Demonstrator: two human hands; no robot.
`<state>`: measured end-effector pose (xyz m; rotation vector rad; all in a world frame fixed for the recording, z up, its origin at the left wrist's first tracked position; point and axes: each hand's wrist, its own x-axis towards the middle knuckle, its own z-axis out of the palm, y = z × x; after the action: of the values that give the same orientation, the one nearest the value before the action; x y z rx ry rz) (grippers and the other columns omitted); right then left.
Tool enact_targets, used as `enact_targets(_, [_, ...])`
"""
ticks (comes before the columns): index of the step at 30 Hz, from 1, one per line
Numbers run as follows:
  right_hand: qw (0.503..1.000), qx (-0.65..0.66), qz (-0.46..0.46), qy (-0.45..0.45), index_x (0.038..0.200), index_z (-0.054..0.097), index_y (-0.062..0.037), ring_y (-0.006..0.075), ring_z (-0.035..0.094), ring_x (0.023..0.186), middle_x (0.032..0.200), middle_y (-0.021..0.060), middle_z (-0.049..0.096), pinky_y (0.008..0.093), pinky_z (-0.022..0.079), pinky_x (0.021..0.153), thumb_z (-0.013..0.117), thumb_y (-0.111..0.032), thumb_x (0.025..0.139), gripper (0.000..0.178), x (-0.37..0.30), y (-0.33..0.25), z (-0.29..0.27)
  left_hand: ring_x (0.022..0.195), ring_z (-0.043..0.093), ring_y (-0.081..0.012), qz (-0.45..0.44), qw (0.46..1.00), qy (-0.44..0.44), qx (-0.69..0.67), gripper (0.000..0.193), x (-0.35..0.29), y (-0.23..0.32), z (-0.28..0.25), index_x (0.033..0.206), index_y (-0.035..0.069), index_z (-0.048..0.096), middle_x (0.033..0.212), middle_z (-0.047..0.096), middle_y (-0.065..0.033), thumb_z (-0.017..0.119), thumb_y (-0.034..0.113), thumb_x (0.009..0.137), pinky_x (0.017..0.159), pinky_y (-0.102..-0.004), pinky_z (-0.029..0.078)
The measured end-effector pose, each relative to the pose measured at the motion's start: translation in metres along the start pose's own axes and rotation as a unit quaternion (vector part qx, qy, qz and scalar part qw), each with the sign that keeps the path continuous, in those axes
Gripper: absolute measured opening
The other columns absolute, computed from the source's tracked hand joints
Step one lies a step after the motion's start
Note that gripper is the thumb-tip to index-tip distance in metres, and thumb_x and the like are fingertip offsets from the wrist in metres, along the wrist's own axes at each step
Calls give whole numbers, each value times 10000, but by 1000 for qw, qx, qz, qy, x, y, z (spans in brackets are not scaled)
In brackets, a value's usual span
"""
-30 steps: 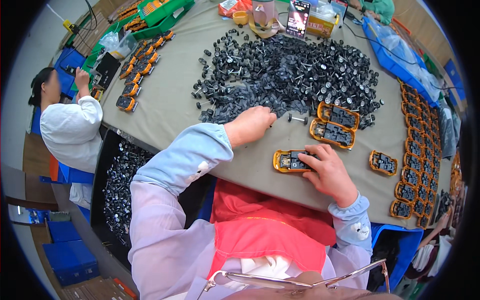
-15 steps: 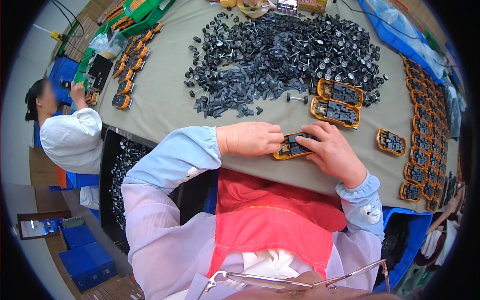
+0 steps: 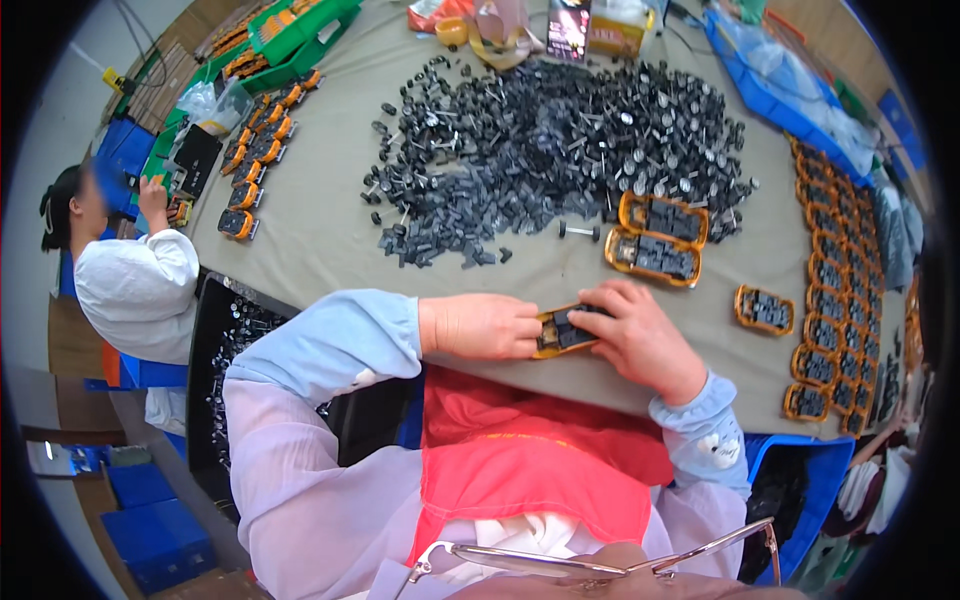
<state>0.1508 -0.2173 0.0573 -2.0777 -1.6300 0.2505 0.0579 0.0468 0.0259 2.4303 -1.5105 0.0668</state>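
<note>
An orange toy car body (image 3: 562, 337) with black parts in its underside lies upturned at the near edge of the table, between my hands. My left hand (image 3: 490, 326) grips its left end with closed fingers. My right hand (image 3: 632, 330) is closed around its right end, fingertips pressing on the black part and hiding much of it. Just beyond lie two more upturned car bodies (image 3: 652, 256), side by side, with a wheel axle (image 3: 579, 232) to their left. Another upturned car body (image 3: 764, 309) rests to the right of my right hand.
A large pile of black wheels and small black pieces (image 3: 540, 150) covers the table's middle. Rows of upturned car bodies (image 3: 826, 276) line the right side; others (image 3: 247, 196) stand at left. A phone (image 3: 568, 28) stands at the back. A co-worker (image 3: 137, 290) sits at left.
The camera view has shifted, so the table things appear lower. Both hands stay on the toy car; the left fingers now cover more of its left end.
</note>
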Motion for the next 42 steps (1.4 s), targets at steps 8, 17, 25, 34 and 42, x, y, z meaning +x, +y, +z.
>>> enact_targets(8, [986,-48,-20,158,1066,696,-47,343,610,1043,1121,133,667,443,487,896,724,-85,793,277,19,28,-17,905,608,-284,-149,952,254,84,113,-34,21,7,945,64,615,954,601,-90,615,97,837,753,-390,530])
enact_targets(17, [961,-272,-28,43,870,637,-93,266,584,929,956,55,637,414,426,818,620,-47,753,127,62,61,8,914,610,-360,-571,766,285,82,109,-136,-15,-24,947,78,670,952,602,-129,701,86,843,803,-418,519])
enact_targets(25, [986,-121,-20,112,921,641,-46,312,619,881,947,109,635,410,476,766,642,-8,807,120,59,32,-11,943,601,-363,-519,814,251,73,167,-140,-39,-9,955,40,648,954,594,-146,683,7,795,822,-445,503])
enact_targets(34, [990,31,44,130,969,674,-43,325,644,861,944,116,663,395,528,741,725,27,790,199,-31,-4,-14,1126,557,-384,-440,863,244,-41,180,-52,69,-4,898,15,574,1248,560,-197,699,-12,770,939,-438,484])
enact_targets(42, [993,6,45,111,948,683,-60,312,621,877,923,91,634,403,519,742,744,1,762,206,-36,9,1,1170,550,-377,-440,883,161,-23,270,-40,74,17,971,24,548,1361,523,-208,722,13,765,975,-447,460])
